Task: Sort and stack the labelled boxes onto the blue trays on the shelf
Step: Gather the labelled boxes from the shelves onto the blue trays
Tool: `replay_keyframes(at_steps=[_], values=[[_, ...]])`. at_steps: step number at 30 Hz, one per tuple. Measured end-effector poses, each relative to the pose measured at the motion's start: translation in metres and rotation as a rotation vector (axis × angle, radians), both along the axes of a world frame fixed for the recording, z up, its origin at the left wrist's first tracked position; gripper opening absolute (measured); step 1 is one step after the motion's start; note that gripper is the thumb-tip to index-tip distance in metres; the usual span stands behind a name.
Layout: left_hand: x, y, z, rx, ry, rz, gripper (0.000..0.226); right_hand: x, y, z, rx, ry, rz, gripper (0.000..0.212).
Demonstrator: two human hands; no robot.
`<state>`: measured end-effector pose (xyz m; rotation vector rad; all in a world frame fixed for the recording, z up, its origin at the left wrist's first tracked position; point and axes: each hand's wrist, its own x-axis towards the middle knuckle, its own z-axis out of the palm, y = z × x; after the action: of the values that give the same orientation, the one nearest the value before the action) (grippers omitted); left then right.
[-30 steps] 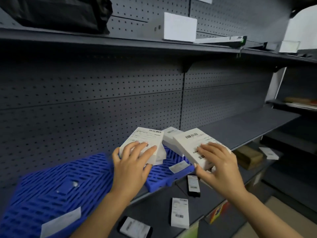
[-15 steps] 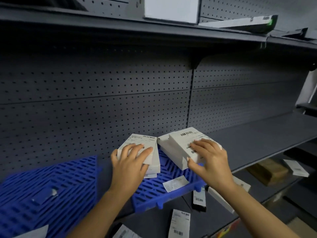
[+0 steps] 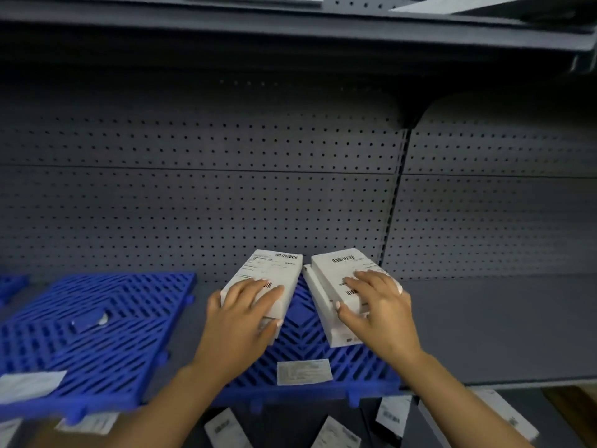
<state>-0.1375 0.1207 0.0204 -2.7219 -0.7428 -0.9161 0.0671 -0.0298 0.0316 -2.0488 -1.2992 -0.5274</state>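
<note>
Two short stacks of white labelled boxes rest on a blue slatted tray [image 3: 310,347] on the grey shelf. My left hand [image 3: 242,315] lies on the left stack [image 3: 274,270], fingers wrapped over its top box. My right hand [image 3: 374,305] grips the top box of the right stack [image 3: 339,266], which sits a little askew on the box under it. A paper label [image 3: 303,371] is stuck near the tray's front edge. A second blue tray [image 3: 97,334] lies to the left with no boxes on it.
Bare grey shelf [image 3: 500,331] stretches to the right of the trays, with a pegboard back wall [image 3: 226,195] behind. The shelf above [image 3: 290,30] overhangs closely. On the lower shelf lie several labelled boxes [image 3: 392,415].
Both hands have lowered their boxes onto the two stacks on the tray. The camera has moved closer and turned to face the shelf squarely.
</note>
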Motion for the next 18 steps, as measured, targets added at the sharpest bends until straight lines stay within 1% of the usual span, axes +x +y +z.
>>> replay_keyframes(at_steps=[4,7,8,10,12,18], values=[[0.001,-0.009,0.002,-0.037,0.013,0.028,0.047,0.005,-0.003,-0.006,-0.118,0.047,0.028,0.063],[0.002,-0.015,0.006,-0.038,0.033,0.063,0.049,0.007,-0.009,-0.004,-0.247,0.087,0.033,0.064],[0.002,-0.017,0.009,-0.034,0.027,0.073,0.049,0.006,-0.011,-0.001,-0.291,0.091,0.026,0.067],[0.003,-0.022,0.018,-0.019,0.007,0.094,0.049,0.002,-0.018,0.009,-0.335,0.096,0.005,0.081],[0.001,-0.027,0.029,0.007,-0.019,0.097,0.050,-0.004,-0.025,0.021,-0.311,0.093,0.004,0.090],[-0.020,-0.044,0.085,0.096,-0.094,0.002,0.053,-0.029,-0.047,0.073,-0.185,-0.023,0.005,0.088]])
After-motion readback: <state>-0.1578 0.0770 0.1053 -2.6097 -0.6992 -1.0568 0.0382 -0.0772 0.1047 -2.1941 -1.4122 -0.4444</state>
